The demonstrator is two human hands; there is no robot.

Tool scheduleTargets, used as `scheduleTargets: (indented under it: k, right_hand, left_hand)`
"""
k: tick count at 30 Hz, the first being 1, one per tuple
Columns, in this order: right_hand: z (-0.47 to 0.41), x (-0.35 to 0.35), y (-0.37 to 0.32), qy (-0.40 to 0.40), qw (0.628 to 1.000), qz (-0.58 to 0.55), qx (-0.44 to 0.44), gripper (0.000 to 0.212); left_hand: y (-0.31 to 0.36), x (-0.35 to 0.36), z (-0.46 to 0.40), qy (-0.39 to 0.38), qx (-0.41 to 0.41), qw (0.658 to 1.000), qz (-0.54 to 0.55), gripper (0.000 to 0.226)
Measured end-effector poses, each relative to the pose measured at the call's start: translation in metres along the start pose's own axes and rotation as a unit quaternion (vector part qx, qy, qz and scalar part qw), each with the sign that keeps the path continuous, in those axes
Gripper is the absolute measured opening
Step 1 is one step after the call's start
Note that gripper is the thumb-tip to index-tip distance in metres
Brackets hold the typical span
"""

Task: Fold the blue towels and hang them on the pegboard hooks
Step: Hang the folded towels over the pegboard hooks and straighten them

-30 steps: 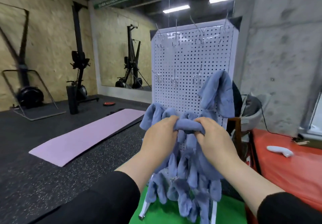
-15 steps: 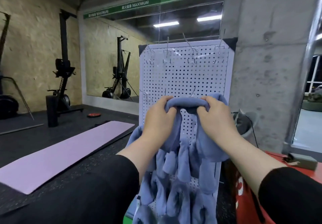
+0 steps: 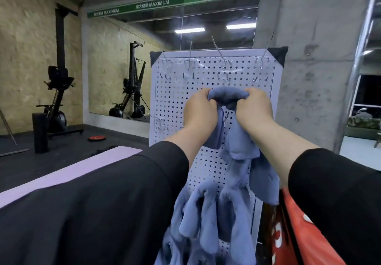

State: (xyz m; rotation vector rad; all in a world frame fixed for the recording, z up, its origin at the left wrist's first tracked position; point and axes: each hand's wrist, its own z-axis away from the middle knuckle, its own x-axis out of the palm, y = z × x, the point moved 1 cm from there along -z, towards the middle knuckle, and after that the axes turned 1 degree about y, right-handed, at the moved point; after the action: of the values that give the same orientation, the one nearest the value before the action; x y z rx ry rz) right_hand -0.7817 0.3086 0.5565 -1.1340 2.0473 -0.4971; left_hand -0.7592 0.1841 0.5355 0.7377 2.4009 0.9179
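Note:
A blue towel (image 3: pixel 228 97) is bunched between my two hands in front of the white pegboard (image 3: pixel 177 99). My left hand (image 3: pixel 199 111) grips its left end and my right hand (image 3: pixel 254 108) grips its right end, both fists curled. The rest of the towel hangs down in long folds (image 3: pixel 216 207) below my wrists, covering the board's lower part. A row of metal hooks (image 3: pixel 189 63) lines the board's top, above the towel. Lower hooks (image 3: pixel 161 121) stick out at mid height, left of my left hand.
A concrete pillar (image 3: pixel 313 58) stands right behind the pegboard. A red padded surface (image 3: pixel 292 229) lies at the lower right. A purple mat (image 3: pixel 68 172) lies on the black floor to the left, with exercise machines (image 3: pixel 55 99) and a wall mirror beyond.
Both hands have lifted the bunched towel from chest height up in front of the pegboard's middle, nearer the top hooks. The view has tilted upward.

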Motion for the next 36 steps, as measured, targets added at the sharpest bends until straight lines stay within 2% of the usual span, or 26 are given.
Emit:
scheduleTargets:
  k: [4,8,10,12,14,16,20,23,24,28,30,34,36]
  right_hand:
    - [-0.010,0.004,0.007,-0.110,0.986,0.122,0.012,0.007]
    - [-0.008,-0.001,0.006,-0.149,0.961,0.226,-0.049,0.018]
    - [-0.004,-0.001,0.007,-0.154,0.959,0.233,-0.054,0.025]
    - [0.002,0.003,0.008,-0.176,0.954,0.234,-0.059,0.020]
    - [0.006,0.007,0.008,-0.194,0.949,0.243,-0.059,0.009]
    - [0.009,0.009,0.006,-0.199,0.946,0.250,-0.056,0.013]
    - [0.018,0.011,0.007,-0.193,0.945,0.255,-0.064,0.019]
    - [0.025,0.012,0.010,-0.191,0.952,0.229,-0.063,0.010]
    - [0.029,0.012,0.011,-0.190,0.955,0.219,-0.059,0.013]
    - [0.052,0.020,0.020,-0.176,0.969,0.149,-0.085,0.060]
    - [0.071,0.025,0.028,-0.145,0.982,0.097,-0.075,0.071]
    - [0.106,0.041,0.042,-0.089,0.994,0.038,-0.044,0.074]
    - [0.115,0.046,0.045,-0.077,0.996,0.029,-0.038,0.075]
  left_hand:
    - [-0.022,0.017,0.005,-0.016,-0.013,0.999,-0.027,0.024]
    - [-0.051,0.025,0.022,-0.034,-0.011,0.999,-0.034,0.028]
    - [-0.062,0.026,0.029,-0.035,-0.022,0.999,-0.004,0.034]
    - [-0.069,0.026,0.037,-0.045,-0.024,0.999,0.015,0.042]
    - [-0.071,0.024,0.046,-0.077,-0.015,0.997,0.024,0.054]
    - [-0.072,0.021,0.054,-0.121,-0.025,0.991,0.045,0.065]
    - [-0.077,0.015,0.065,-0.154,-0.047,0.977,0.143,0.069]
    - [-0.075,0.006,0.072,-0.153,-0.069,0.965,0.203,0.061]
    - [-0.076,0.004,0.073,-0.153,-0.073,0.963,0.210,0.057]
    - [-0.075,-0.002,0.078,-0.179,-0.086,0.959,0.200,0.049]
    - [-0.077,-0.002,0.082,-0.187,-0.092,0.965,0.160,0.037]
    - [-0.081,0.004,0.086,-0.146,-0.098,0.983,0.047,0.010]
    - [-0.083,0.005,0.087,-0.119,-0.106,0.987,0.021,0.011]
